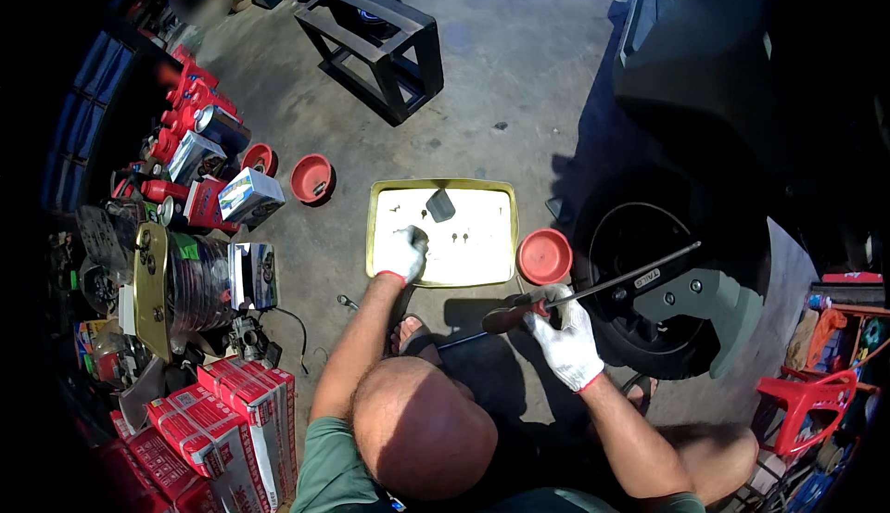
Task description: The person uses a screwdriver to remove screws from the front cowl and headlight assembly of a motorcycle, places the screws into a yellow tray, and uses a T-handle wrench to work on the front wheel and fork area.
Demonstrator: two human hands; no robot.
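Observation:
My left hand (pixel 400 253), in a white glove, reaches into a shallow tray (pixel 489 263) with a yellow rim and pale inside. Its fingers are curled down at the tray's surface; whatever they pinch is hidden. A dark, flat-sided piece (pixel 440 205) and several small dark screws (pixel 455 237) lie in the tray. My gloved right hand (pixel 564 332) is closed round a long screwdriver (pixel 626 278) near its reddish handle. The shaft points right and away, passing in front of a wheel (pixel 603 328) with a grey-green cover (pixel 737 323).
A red bowl (pixel 545 256) sits right of the tray; another bowl (pixel 311 179) holds small parts. Beyond stands a dark metal frame stand (pixel 408 40). Bottles, boxes (pixel 199 425) and a gold-sided part (pixel 151 291) crowd the left. A red plastic chair (pixel 807 406) stands at right.

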